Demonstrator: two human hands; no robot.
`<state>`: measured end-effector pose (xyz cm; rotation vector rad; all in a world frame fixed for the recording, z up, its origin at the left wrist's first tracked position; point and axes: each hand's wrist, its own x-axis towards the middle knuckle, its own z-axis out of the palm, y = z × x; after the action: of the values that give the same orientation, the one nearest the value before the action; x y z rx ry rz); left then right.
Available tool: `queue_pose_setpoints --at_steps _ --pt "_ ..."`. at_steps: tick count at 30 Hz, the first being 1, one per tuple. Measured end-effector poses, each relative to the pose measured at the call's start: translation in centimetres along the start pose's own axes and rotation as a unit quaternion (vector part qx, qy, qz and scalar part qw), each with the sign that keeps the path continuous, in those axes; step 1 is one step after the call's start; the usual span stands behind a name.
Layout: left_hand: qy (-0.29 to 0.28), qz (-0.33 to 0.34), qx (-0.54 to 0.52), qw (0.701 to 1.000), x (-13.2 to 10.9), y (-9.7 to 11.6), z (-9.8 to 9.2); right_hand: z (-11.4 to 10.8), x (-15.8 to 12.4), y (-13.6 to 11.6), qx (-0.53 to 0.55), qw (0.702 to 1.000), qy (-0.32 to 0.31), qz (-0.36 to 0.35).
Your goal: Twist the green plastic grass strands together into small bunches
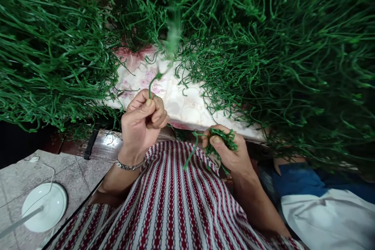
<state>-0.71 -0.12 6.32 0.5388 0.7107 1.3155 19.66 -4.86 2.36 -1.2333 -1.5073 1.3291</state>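
Note:
Near the middle, my left hand point(143, 119) pinches a thin green stem point(151, 85) between thumb and fingers; its tip points up over the table cover. Lower and to the right, my right hand point(228, 146) is closed round a small bunch of short green stems point(224, 138), with a loose piece dangling toward my lap. The two hands are apart. A blurred pale green streak point(173, 41) shows above the left hand, too smeared to make out. Large heaps of long green stems lie at the left point(52, 54) and at the right point(249, 54).
A white floral cover point(187, 103) lies on the table between the heaps. A round white base with a pole point(44, 207) stands on the tiled floor at lower left. Someone in blue and white clothing point(328, 211) is close by at lower right.

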Motion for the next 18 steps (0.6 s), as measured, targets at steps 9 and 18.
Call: queue_pose_setpoints --at_steps 9,18 --pt "-0.028 -0.050 0.080 0.995 -1.0 -3.5 -0.9 1.8 1.5 0.0 0.116 0.993 -0.011 0.029" --pt "0.003 -0.037 0.069 0.997 -1.1 -4.2 -1.4 1.0 1.8 -1.2 0.104 0.994 -0.015 0.008"
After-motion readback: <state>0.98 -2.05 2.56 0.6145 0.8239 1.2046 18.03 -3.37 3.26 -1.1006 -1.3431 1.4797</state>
